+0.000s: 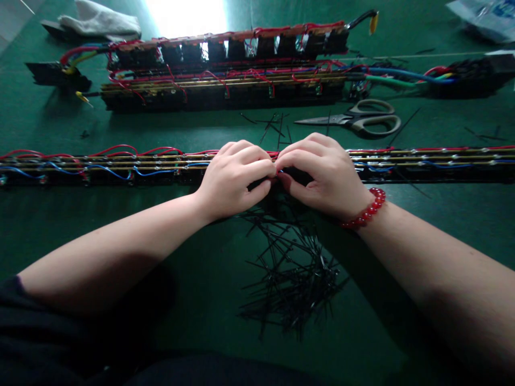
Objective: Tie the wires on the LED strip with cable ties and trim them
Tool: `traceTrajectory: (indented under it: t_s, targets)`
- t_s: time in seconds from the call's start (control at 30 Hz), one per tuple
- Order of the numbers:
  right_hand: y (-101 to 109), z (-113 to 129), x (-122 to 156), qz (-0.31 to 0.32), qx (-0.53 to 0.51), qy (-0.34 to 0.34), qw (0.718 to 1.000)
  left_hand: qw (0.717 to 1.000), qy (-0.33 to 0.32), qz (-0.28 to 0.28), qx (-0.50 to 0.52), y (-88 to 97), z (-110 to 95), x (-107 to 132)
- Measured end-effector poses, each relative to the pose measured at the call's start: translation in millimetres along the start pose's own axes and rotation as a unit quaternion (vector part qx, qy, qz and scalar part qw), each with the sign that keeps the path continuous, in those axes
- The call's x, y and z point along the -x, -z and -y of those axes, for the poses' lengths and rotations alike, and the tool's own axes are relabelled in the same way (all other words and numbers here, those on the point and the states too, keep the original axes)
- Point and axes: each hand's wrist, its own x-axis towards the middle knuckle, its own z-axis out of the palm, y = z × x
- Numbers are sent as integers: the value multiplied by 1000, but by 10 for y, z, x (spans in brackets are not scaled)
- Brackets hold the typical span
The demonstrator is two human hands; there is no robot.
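Note:
A long black strip [161, 163] with brass rods and red and blue wires runs across the bench. My left hand [237, 177] is closed over its middle, thumb and index finger pinched together. Beside it my right hand [324, 174], with a red bead bracelet [369, 212] at the wrist, pinches at the same spot. The fingertips of both hands meet; whatever lies between them is too small and hidden to name. Just below the hands lies a loose pile of thin black cable ties [298, 279].
Scissors [354, 119] lie beyond the strip, near scattered black cut ends [273, 126]. Farther back stand wired black assemblies [225, 88] with thick cables at their ends. A white glove [100, 21] is at the far left, a plastic bag [486, 19] at the far right.

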Motion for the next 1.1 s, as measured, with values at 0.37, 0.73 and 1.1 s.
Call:
traceTrajectory:
  t_s: [0.37,0.73,1.1]
  targets:
    - [3,5,0,4,-2,-4,1000,1000,-6,-1,0,-5,5,1]
    - [2,6,-3,3,7,0,1000,1000,-14,-6,-3,1,12,2]
    - [-31,-23,7,-16,18,20,1000,999,-32,-30,-3,-16,20,2]
